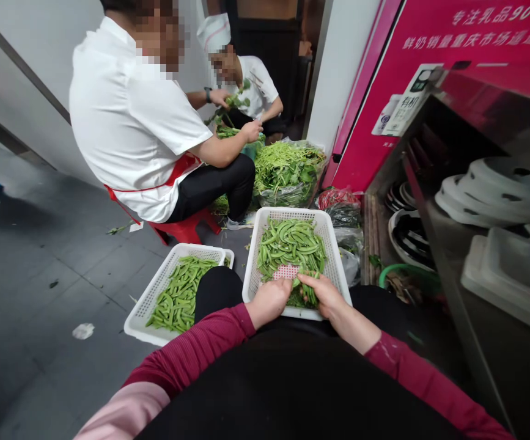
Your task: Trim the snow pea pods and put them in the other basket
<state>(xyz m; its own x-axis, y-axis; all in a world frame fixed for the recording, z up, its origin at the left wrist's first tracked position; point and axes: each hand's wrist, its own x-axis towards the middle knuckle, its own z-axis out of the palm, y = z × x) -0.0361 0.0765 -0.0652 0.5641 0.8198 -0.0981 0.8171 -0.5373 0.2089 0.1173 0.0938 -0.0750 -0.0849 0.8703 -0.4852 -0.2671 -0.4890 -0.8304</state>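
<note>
A white perforated basket [339,244] rests at my lap, part filled with green pea pods [292,241]. My right hand [331,296] is closed around several pods over the basket's near side, their ends showing below the fingers. Close beside it, my left hand [271,300] is closed in a pinch, thumb toward those pods; what lies between its fingertips is too small to make out. A patch of the basket's bottom shows red through the holes between the pods. To the left, a second white basket [142,310] on the floor holds more pea pods [180,296].
A person in white [122,116] sits on a red stool [186,227], handling leafy stems; another person [253,82] crouches behind. A large bag of greens [290,168] stands ahead. On the right, a metal shelf [448,250] holds white plastic containers [512,281].
</note>
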